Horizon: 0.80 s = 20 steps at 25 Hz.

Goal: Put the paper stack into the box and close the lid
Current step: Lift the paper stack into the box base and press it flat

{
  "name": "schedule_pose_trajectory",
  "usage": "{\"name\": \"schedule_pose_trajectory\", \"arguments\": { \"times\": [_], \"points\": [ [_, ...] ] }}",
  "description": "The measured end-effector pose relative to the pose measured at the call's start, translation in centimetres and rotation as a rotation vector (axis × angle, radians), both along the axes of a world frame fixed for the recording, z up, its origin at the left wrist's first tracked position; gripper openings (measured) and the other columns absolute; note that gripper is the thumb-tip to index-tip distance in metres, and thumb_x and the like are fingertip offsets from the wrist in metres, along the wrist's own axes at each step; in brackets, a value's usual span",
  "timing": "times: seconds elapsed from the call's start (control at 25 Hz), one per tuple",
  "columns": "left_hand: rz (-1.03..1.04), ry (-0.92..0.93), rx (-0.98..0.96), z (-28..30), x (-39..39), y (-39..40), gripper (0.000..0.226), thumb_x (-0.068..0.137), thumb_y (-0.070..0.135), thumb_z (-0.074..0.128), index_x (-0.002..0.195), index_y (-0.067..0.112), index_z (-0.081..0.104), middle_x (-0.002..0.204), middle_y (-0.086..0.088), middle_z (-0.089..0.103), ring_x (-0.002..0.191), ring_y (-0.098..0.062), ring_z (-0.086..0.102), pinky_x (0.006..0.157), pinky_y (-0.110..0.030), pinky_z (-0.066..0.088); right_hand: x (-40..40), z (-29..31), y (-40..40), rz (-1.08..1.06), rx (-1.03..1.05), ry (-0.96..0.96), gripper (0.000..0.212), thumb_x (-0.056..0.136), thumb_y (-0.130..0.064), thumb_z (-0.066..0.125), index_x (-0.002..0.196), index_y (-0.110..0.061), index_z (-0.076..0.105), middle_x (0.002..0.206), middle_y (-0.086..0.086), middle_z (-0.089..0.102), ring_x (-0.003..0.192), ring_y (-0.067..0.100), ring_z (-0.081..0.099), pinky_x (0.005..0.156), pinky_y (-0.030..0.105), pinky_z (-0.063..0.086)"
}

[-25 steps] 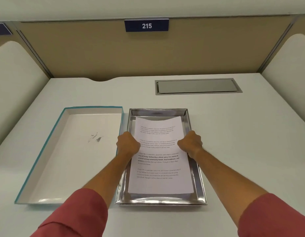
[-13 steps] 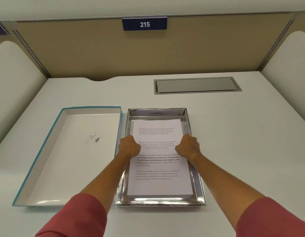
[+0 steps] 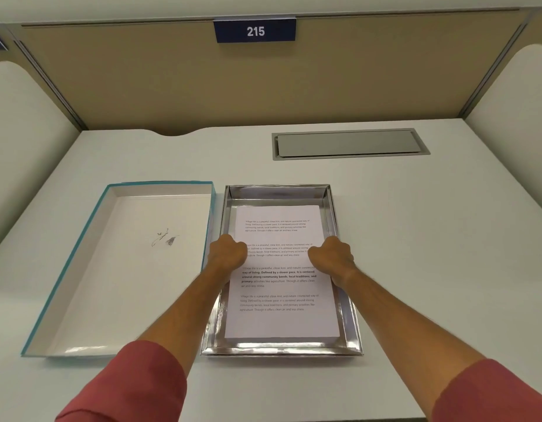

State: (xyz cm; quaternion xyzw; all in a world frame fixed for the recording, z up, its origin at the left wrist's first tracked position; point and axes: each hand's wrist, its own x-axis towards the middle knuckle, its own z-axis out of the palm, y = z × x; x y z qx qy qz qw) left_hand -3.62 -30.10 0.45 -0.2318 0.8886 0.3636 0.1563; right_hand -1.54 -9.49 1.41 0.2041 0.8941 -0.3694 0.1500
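A white paper stack (image 3: 278, 318) with printed text lies flat inside the shallow silver box (image 3: 278, 194) at the desk's centre. My left hand (image 3: 228, 252) grips the stack's left edge and my right hand (image 3: 332, 257) grips its right edge, both with fingers curled under and hidden. The lid (image 3: 81, 269), teal outside and white inside, lies upside down on the desk just left of the box, almost touching it.
A white desk (image 3: 431, 239) carries a grey cable hatch (image 3: 348, 144) at the back right. Tan partition walls close off the back, with a blue sign reading 215 (image 3: 255, 31). White rounded side panels stand at left and right.
The stack has come down from a bowed, raised position to lie flat in the box. Both hands lowered with it and moved slightly inward.
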Motion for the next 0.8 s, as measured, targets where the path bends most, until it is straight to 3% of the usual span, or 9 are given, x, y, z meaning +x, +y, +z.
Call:
{"name": "schedule_pose_trajectory", "arguments": {
  "times": [0.16, 0.24, 0.28, 0.32, 0.4, 0.48, 0.6, 0.8],
  "points": [
    [-0.027, -0.002, -0.014, 0.2, 0.4, -0.1, 0.011, 0.093, 0.015, 0.047, 0.101, 0.008, 0.049, 0.100, -0.012, 0.060, 0.060, -0.015, 0.050, 0.045, -0.023, 0.039, 0.3, 0.4, 0.2, 0.027, -0.012, 0.015, 0.024, 0.084, -0.015, 0.055, 0.064, -0.021, 0.042, 0.068, -0.005, 0.050, 0.059, 0.013, 0.051, 0.046, 0.020, 0.035],
    [-0.089, -0.005, -0.001, 0.3, 1.2, -0.2, 0.013, 0.090, 0.016, 0.051, 0.099, 0.008, 0.049, 0.109, -0.013, 0.063, 0.070, -0.016, 0.056, 0.055, -0.025, 0.047, 1.0, 0.4, 0.2, 0.094, -0.011, 0.002, 0.014, 0.082, -0.017, 0.057, 0.071, -0.018, 0.048, 0.074, -0.001, 0.057, 0.065, 0.016, 0.055, 0.049, 0.021, 0.039],
    [-0.145, -0.001, -0.004, 0.1, 1.9, -0.3, 0.022, 0.089, 0.019, 0.054, 0.107, 0.007, 0.051, 0.115, -0.014, 0.062, 0.080, -0.020, 0.059, 0.064, -0.027, 0.049, 1.7, 0.4, 0.2, 0.150, -0.006, -0.001, 0.010, 0.081, -0.021, 0.060, 0.084, -0.015, 0.053, 0.083, 0.001, 0.061, 0.070, 0.017, 0.057, 0.053, 0.022, 0.042],
    [-0.218, 0.002, -0.021, -0.1, 3.0, -0.5, 0.038, 0.087, 0.024, 0.058, 0.120, 0.006, 0.050, 0.123, -0.014, 0.061, 0.092, -0.024, 0.061, 0.071, -0.028, 0.049, 2.4, 0.3, 0.2, 0.215, 0.015, -0.005, 0.031, 0.081, -0.026, 0.063, 0.106, -0.011, 0.053, 0.096, 0.004, 0.064, 0.078, 0.019, 0.059, 0.060, 0.024, 0.046],
    [-0.368, -0.015, -0.068, -0.9, 5.6, -0.8, 0.080, 0.082, 0.035, 0.066, 0.147, 0.007, 0.028, 0.136, -0.014, 0.053, 0.116, -0.029, 0.056, 0.086, -0.032, 0.049, 4.3, -0.3, 0.5, 0.382, 0.075, -0.050, 0.087, 0.079, -0.040, 0.069, 0.146, -0.008, 0.024, 0.122, 0.011, 0.060, 0.101, 0.026, 0.061, 0.080, 0.029, 0.051],
    [-0.478, -0.060, -0.107, -1.7, 8.3, -1.1, 0.111, 0.074, 0.045, 0.073, 0.155, 0.014, 0.004, 0.145, -0.013, 0.042, 0.129, -0.030, 0.047, 0.102, -0.038, 0.046, 6.4, -0.8, 0.8, 0.514, 0.126, -0.117, 0.118, 0.072, -0.051, 0.074, 0.154, -0.018, -0.005, 0.138, 0.019, 0.044, 0.123, 0.032, 0.049, 0.097, 0.035, 0.045],
    [-0.558, -0.101, -0.121, -2.5, 11.1, -1.5, 0.131, 0.063, 0.048, 0.081, 0.154, 0.022, -0.010, 0.141, -0.008, 0.038, 0.125, -0.025, 0.046, 0.103, -0.039, 0.048, 9.0, -1.4, 1.5, 0.669, 0.194, -0.147, 0.132, 0.067, -0.050, 0.079, 0.150, -0.027, -0.021, 0.142, 0.020, 0.025, 0.134, 0.035, 0.033, 0.106, 0.037, 0.038],
    [-0.623, -0.083, -0.245, -2.6, 11.7, -1.2, 0.137, 0.066, 0.040, 0.083, 0.151, 0.020, -0.022, 0.141, -0.014, 0.035, 0.129, -0.028, 0.040, 0.105, -0.041, 0.044, 9.9, -1.9, 1.2, 0.729, 0.254, -0.078, 0.131, 0.071, -0.033, 0.081, 0.149, -0.025, -0.024, 0.141, 0.022, 0.018, 0.138, 0.039, 0.019, 0.107, 0.037, 0.037]
  ]
}}
